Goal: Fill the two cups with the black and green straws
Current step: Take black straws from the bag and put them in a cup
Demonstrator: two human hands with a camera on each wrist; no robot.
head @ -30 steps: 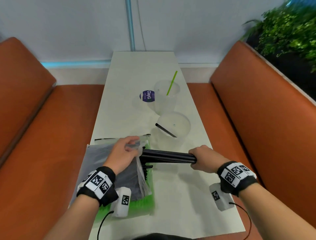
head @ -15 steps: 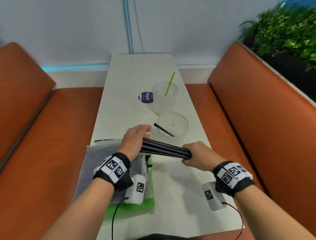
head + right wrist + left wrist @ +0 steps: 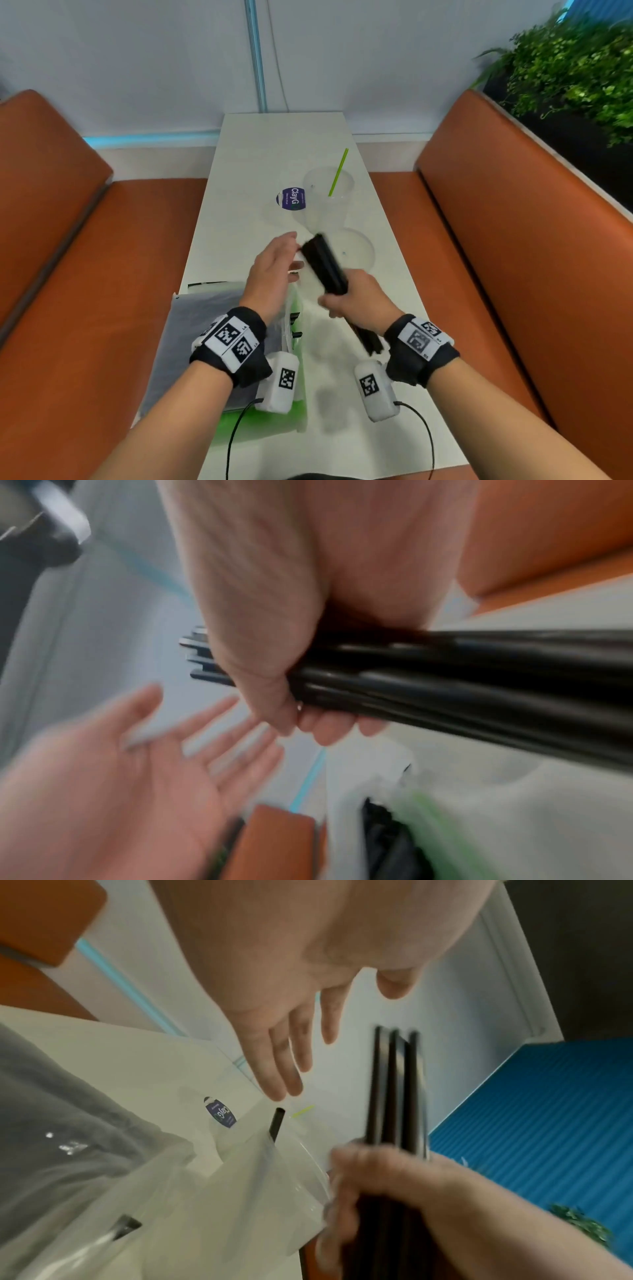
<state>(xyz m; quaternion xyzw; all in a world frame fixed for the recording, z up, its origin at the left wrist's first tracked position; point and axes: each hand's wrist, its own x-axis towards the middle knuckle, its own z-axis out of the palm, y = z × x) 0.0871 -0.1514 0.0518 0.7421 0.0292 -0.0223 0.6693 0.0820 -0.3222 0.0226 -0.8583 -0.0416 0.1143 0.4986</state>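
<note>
My right hand (image 3: 349, 298) grips a thick bundle of black straws (image 3: 323, 263) round its middle, its far end tilted up over the near clear cup (image 3: 363, 253). The same bundle (image 3: 479, 674) runs through the fist in the right wrist view. My left hand (image 3: 284, 255) is open, fingers straight, just left of the bundle's far end and holding nothing. One black straw (image 3: 276, 1123) leans in the near cup. The far clear cup (image 3: 329, 202) holds one green straw (image 3: 338, 171).
A grey plastic bag (image 3: 205, 325) with black straws lies on the white table (image 3: 281, 144) under my left wrist, on a bag of green straws (image 3: 263, 418). A round purple label (image 3: 291, 198) sits left of the far cup. Orange benches flank the table.
My right hand has swung the black bundle from lying crosswise to pointing away toward the cups. My left hand has come off the bag and the bundle's end and has opened.
</note>
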